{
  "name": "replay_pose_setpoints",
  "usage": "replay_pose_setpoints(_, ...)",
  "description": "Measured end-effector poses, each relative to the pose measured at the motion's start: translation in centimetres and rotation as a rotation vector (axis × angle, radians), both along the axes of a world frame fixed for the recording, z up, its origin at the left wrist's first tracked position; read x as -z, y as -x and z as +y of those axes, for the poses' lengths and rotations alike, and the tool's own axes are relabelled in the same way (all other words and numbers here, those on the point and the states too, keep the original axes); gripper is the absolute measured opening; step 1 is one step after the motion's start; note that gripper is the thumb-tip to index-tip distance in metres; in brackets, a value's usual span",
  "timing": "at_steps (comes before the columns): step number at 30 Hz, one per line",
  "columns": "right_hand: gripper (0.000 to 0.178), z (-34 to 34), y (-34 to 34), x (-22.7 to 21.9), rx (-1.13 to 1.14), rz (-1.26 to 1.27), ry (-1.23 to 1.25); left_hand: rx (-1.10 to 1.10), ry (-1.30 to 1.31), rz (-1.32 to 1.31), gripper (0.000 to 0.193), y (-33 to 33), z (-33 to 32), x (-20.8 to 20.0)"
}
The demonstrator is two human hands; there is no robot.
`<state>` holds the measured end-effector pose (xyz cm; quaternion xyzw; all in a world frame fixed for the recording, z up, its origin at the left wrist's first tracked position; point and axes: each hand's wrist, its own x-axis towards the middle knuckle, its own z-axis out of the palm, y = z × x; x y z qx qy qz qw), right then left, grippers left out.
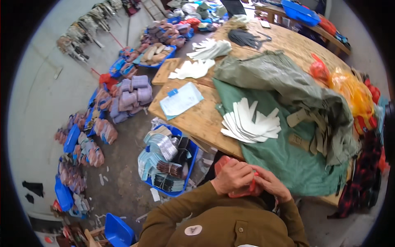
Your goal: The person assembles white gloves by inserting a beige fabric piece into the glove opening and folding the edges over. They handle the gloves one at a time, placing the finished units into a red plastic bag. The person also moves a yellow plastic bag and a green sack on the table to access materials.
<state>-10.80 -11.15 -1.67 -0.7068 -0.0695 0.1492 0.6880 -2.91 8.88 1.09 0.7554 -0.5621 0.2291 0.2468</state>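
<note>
Close to my body, at the near edge of the wooden table (193,119), both hands are closed on a red see-through plastic thing (240,192); whether it is a bag or a box I cannot tell. My left hand (233,177) has its fingers curled together over its top. From the other side my right hand (269,184) grips it, fingertips partly hidden. Just beyond them, a fanned stack of white glove-shaped pieces (249,123) lies on a green cloth sheet (284,164).
A blue basket (190,166) of bundled pieces stands on the floor left of the table. Further left are bundles (131,92) and blue tubs (63,193). On the table lie white gloves (192,69), dark gloves (242,38), a grey-green sack (263,72) and an orange bag (349,90).
</note>
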Motion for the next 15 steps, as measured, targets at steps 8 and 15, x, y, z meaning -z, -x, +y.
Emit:
replay_pose_setpoints(8,0.029,1.3,0.6,-1.4,0.200,-0.619,0.535,-0.078,0.019,0.066,0.013,0.5,0.7,0.7)
replay_pose_setpoints(15,0.007,-1.3,1.4,-1.2,0.158,-0.796,0.865,-0.044,-0.055,0.147,0.016,0.4,1.4,0.2)
